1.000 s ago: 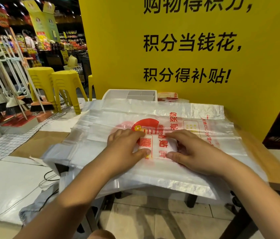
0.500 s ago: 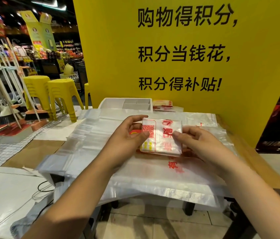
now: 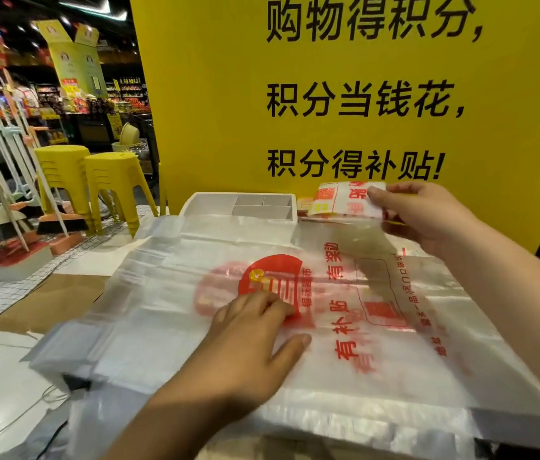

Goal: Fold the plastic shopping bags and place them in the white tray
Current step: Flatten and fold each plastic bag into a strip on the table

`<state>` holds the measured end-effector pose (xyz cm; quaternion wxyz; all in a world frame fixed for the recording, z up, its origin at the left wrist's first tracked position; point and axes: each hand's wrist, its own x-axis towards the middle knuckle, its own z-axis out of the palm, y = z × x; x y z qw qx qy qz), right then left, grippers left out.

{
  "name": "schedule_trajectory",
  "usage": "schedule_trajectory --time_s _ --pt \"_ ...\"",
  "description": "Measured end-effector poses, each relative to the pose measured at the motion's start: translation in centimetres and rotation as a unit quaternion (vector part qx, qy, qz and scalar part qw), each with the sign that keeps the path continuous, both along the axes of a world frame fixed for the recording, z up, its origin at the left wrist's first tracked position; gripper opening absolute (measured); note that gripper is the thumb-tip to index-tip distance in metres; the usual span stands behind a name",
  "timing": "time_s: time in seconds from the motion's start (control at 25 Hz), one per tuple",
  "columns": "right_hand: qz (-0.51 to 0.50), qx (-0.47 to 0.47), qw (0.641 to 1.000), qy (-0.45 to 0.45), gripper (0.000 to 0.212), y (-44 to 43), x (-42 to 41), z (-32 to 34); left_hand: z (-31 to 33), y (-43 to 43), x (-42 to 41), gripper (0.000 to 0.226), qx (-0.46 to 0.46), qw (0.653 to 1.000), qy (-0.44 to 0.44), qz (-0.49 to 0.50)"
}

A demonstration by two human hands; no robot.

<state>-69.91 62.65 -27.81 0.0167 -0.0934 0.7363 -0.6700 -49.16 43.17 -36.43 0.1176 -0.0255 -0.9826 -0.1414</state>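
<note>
A stack of flat, clear plastic shopping bags (image 3: pixel 295 327) with red print covers the table. My left hand (image 3: pixel 255 336) rests on the top bag near its red logo, fingers spread flat. My right hand (image 3: pixel 424 214) pinches a small folded bag (image 3: pixel 345 199) and holds it in the air at the far right, just right of the white tray (image 3: pixel 215 202). The tray stands at the table's far edge and has dividers inside. Another folded bag (image 3: pixel 303 204) lies partly hidden behind the held one.
A tall yellow sign board (image 3: pixel 361 94) stands right behind the table. Two yellow stools (image 3: pixel 109 187) and a rack of brooms (image 3: pixel 3 180) are on the floor at the left. Bags hang over the table's near edge.
The folded bag has been lifted off the stack by both hands, then carried up and right by my right hand alone. My left hand has dropped back onto the top bag.
</note>
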Motion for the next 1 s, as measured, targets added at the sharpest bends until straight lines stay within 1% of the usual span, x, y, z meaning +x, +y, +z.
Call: schedule_trajectory --time_s 0.04,0.12,0.2,0.28,0.36,0.44,0.64,0.76,0.84,0.92,1.0 --pt "-0.017 0.009 1.000 0.000 0.043 -0.9 -1.9 0.4 -0.6 0.0 -0.4 0.048 -0.010 1.000 0.003 0.008" --pt "-0.034 0.032 0.999 -0.003 0.041 -2.7 -5.3 0.7 -1.7 0.0 -0.9 0.052 -0.020 0.999 0.023 0.015" --pt "-0.038 0.060 0.997 -0.016 0.035 -4.3 -7.9 0.1 -2.7 -0.3 -1.3 0.045 0.006 0.997 0.076 0.000" --pt "-0.045 0.078 0.995 -0.032 0.033 -5.7 -9.9 -0.8 -3.3 -0.6 -2.0 0.040 -0.003 0.994 0.106 -0.006" --pt "-0.059 0.082 0.994 -0.046 0.037 -6.5 -11.3 -1.7 -3.3 -0.8 -2.6 0.042 -0.027 0.994 0.108 -0.008" --pt "-0.072 0.116 0.990 -0.045 0.044 -6.8 -12.3 -2.3 -3.7 -0.9 -3.0 0.044 -0.036 0.992 0.117 -0.010" --pt "-0.073 0.196 0.978 -0.015 0.037 -7.1 -13.5 -3.2 -5.0 -1.0 -3.4 0.044 -0.054 0.984 0.169 -0.011" --pt "-0.090 0.236 0.968 -0.003 0.037 -7.1 -13.5 -3.5 -4.8 -1.0 -3.3 0.045 -0.071 0.984 0.166 -0.004" --pt "-0.103 0.264 0.959 0.006 0.042 -6.8 -13.5 -3.5 -4.4 -1.0 -3.2 0.044 -0.076 0.988 0.137 0.003" --pt "-0.107 0.271 0.956 0.022 0.046 -6.4 -13.3 -3.2 -4.1 -0.9 -3.0 0.044 -0.075 0.991 0.111 0.008" --pt "-0.108 0.265 0.957 0.047 0.049 -5.6 -12.8 -2.7 -3.7 -0.8 -2.7 0.043 -0.055 0.994 0.091 0.008"
